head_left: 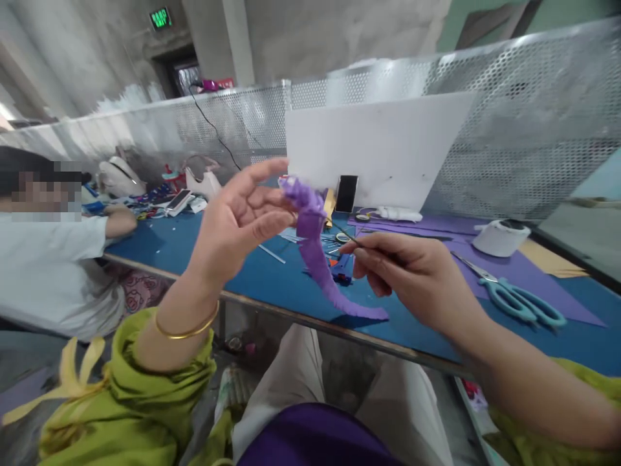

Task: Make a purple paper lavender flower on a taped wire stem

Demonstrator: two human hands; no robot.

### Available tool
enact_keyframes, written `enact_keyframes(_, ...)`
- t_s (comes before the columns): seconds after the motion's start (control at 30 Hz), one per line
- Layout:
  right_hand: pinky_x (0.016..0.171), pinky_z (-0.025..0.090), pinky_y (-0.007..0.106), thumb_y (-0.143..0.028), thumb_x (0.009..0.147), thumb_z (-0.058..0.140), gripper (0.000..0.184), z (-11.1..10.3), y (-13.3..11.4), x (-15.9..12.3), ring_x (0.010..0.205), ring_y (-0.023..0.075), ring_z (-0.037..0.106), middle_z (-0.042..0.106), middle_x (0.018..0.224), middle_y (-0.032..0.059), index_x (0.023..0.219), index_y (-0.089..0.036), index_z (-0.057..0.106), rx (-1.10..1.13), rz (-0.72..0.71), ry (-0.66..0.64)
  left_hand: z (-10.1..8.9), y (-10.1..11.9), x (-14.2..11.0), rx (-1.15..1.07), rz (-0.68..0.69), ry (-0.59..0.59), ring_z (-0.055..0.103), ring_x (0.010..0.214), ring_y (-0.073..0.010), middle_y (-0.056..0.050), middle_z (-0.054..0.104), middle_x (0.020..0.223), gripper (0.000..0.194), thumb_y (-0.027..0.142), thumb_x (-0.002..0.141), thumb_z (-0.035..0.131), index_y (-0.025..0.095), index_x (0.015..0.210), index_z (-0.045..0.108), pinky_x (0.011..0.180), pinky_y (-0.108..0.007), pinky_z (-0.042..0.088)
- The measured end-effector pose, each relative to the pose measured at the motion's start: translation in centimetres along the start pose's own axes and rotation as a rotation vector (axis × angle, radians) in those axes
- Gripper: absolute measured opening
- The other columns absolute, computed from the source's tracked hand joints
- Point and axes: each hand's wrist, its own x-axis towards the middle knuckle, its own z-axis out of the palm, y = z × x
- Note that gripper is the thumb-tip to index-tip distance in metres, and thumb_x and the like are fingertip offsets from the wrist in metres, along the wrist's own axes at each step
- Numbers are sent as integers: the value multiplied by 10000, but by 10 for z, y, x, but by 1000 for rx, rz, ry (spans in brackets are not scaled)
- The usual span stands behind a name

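Note:
My left hand [242,217] is raised over the blue table [272,278], with thumb and fingertips pinched on the top of a purple crepe paper strip [315,259]. The strip is bunched at the top and trails down to the table edge. My right hand [412,278] is closed on a thin wire stick [347,234] whose far end points up into the bunched paper. Both wrists wear green sleeves, and a gold bangle [187,330] sits on the left one.
Teal scissors [519,301] lie on purple paper sheets [509,272] at the right, near a white tape roll [499,236]. A phone [347,193] leans on a white board [378,155] before a perforated metal screen. A person in white sits at the left.

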Motion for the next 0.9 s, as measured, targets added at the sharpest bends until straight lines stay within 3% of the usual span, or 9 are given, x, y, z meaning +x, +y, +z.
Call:
enact_keyframes(0.13, 361, 341, 216, -409, 841, 678, 212, 14, -1, -10, 393, 73, 475, 610, 624, -8, 873, -204, 724, 292, 139, 8, 28, -8, -23, -315, -152, -26, 707, 896, -220, -71, 734, 931, 409, 536, 827, 667, 217, 1081, 697, 769, -348, 580)
enact_keyframes(0.3, 358, 319, 187, -397, 843, 691, 222, 42, 12, -30, 382, 49, 477, 613, 636, -12, 891, -185, 738, 474, 254, 19, 62, -2, -55, -646, -369, 282, 631, 665, -124, -12, 675, 708, 256, 412, 799, 735, 157, 788, 713, 628, -238, 512)
enact_keyframes(0.43, 410, 392, 184, -399, 846, 703, 227, 60, 18, -45, 449, 53, 519, 646, 709, -4, 956, -207, 753, 567, 277, 13, 61, 5, -69, -667, -473, 374, 531, 536, -71, 30, 604, 605, 217, 358, 754, 779, 153, 746, 712, 548, -194, 451)
enact_keyframes(0.57, 624, 522, 237, -417, 861, 691, 233, 66, 22, -43, 670, 109, 639, 712, 858, 26, 996, -243, 765, 600, 232, 77, 50, 8, -81, -587, -556, 201, 499, 485, -62, 33, 600, 587, 204, 361, 793, 745, 160, 773, 725, 494, -188, 424)
enact_keyframes(0.63, 725, 526, 256, -401, 866, 691, 209, 65, 23, -35, 768, 127, 643, 717, 863, 24, 984, -250, 774, 562, 171, 107, 47, 8, -85, -582, -604, 91, 502, 466, -63, 28, 608, 589, 213, 367, 802, 732, 157, 771, 714, 462, -186, 413)
enact_keyframes(0.73, 692, 506, 245, -368, 841, 723, 193, 60, 26, -23, 749, 120, 602, 717, 867, 19, 986, -255, 778, 509, 112, 99, 49, 4, -89, -595, -688, -17, 511, 436, -75, 24, 602, 560, 241, 394, 821, 701, 158, 780, 681, 421, -182, 393)
enact_keyframes(0.9, 699, 510, 253, -337, 801, 764, 208, 44, 31, -12, 771, 133, 611, 718, 904, 25, 994, -260, 776, 447, 75, -15, 58, -8, -93, -638, -767, -97, 452, 386, -52, 37, 561, 505, 282, 413, 822, 693, 157, 732, 616, 403, -165, 346)
